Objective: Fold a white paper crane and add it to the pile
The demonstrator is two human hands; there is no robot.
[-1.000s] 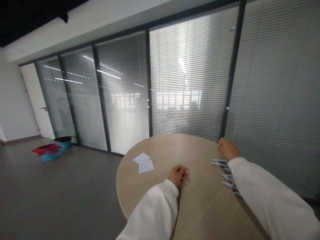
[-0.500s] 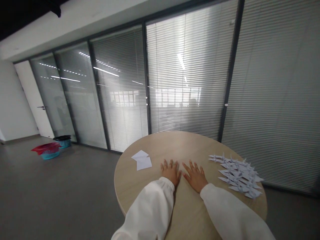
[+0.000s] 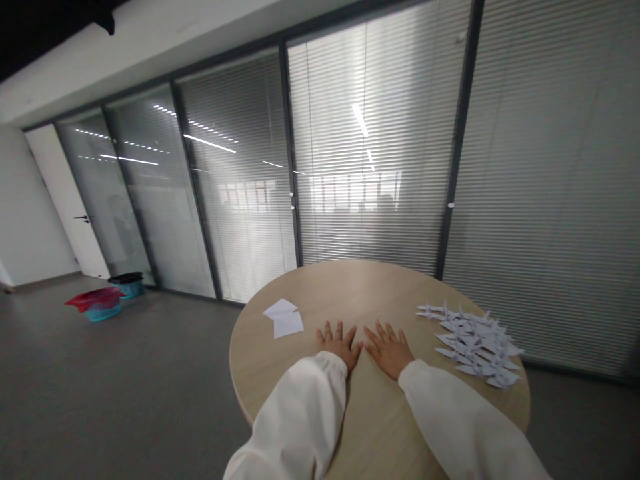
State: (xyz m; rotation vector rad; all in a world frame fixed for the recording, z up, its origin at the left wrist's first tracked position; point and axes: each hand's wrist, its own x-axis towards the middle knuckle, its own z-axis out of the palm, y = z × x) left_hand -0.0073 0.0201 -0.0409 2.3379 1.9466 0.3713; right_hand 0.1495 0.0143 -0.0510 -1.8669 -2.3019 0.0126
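Note:
My left hand (image 3: 341,344) lies palm down on the round wooden table (image 3: 350,287), fingers spread, holding nothing. Beside it my right hand (image 3: 389,350) rests the same way, open, the two thumbs close to each other. White paper (image 3: 287,321), in what look like two overlapping square pieces, lies to the left of my left hand, apart from it. Right of my right hand, several folded white paper cranes (image 3: 480,343) sit crowded together near the table's right edge. Neither hand touches any paper.
On the floor at the left stand a blue bin with a red liner (image 3: 100,303) and another with a black liner (image 3: 131,283). A glass partition with blinds (image 3: 370,147) runs behind the table. A white door (image 3: 67,200) is at the far left.
My left hand has shifted slightly to the left, its fingers a little more fanned. My right hand stays nearly in place. The view has tilted a touch; the papers have not moved.

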